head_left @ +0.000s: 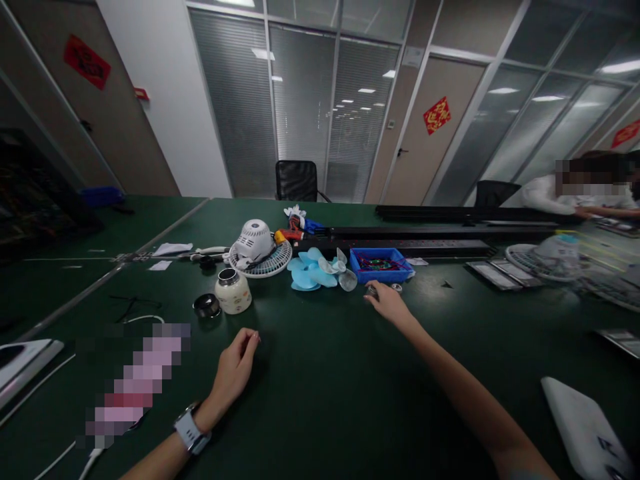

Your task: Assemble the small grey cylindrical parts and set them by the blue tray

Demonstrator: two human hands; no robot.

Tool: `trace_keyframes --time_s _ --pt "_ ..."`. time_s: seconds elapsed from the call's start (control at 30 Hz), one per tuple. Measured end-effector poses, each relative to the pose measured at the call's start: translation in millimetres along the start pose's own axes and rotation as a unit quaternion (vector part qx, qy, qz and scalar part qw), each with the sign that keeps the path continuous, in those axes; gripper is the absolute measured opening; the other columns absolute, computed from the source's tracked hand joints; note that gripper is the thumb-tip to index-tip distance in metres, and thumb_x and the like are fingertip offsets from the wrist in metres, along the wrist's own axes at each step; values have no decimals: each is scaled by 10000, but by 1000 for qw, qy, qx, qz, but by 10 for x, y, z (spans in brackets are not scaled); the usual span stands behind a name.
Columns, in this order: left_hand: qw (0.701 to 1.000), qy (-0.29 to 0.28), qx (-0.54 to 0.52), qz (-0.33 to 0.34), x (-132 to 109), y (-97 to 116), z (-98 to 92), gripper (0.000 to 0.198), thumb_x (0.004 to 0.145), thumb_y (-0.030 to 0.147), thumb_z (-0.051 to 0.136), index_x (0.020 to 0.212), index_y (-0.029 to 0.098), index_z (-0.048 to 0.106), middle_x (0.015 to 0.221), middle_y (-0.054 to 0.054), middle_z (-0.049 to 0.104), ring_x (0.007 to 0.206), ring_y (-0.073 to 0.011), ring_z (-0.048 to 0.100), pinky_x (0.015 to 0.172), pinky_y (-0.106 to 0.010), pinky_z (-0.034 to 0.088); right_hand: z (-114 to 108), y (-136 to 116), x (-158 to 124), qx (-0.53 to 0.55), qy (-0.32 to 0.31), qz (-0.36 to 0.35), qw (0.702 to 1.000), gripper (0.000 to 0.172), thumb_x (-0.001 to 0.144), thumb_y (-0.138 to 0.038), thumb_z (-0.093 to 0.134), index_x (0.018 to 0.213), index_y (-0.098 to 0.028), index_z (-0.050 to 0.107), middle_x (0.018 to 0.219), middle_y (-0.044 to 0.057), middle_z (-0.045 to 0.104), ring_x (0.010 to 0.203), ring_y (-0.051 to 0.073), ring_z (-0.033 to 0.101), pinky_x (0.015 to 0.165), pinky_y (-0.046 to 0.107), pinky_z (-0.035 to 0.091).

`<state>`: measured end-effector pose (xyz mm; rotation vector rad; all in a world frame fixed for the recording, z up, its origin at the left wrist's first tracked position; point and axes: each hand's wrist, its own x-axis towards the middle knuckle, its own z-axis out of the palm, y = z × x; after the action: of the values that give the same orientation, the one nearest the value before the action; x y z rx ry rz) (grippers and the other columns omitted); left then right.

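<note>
My right hand [389, 303] reaches forward over the green table, its fingers closed on a small round metallic part [371, 291] that they mostly hide. Another small round part [397, 288] lies just to the right of those fingers. Behind them stands a blue bin [354, 268] with wires and small parts inside. Light blue fan blades [306, 272] and clear blades [346, 279] lie to the left of it. My left hand [235, 367], with a watch on its wrist, is held curled above the near table, with nothing visible in it. The cream jar [233, 295] is its nearest object.
A black lid [207, 306] sits beside the jar. Farther back are a white fan body [254, 243] on its grille, a red drill [293, 235] and long black rails [425, 248]. A white device [583, 427] lies at near right. A co-worker [545, 193] sits at far right.
</note>
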<state>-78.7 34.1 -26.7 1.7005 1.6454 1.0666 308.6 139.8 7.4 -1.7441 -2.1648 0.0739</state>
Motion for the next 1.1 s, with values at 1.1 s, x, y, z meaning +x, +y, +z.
trace_keyframes --time_s 1.1 --pt "983 -17 64 173 -83 203 0 502 782 615 597 1107 233 570 928 -56 791 884 -275 750 541 -291 613 405 -1405 -872 386 -92 -119 910 425 698 -375 774 1053 -205 615 1012 15 677 890 157 649 753 253 502"
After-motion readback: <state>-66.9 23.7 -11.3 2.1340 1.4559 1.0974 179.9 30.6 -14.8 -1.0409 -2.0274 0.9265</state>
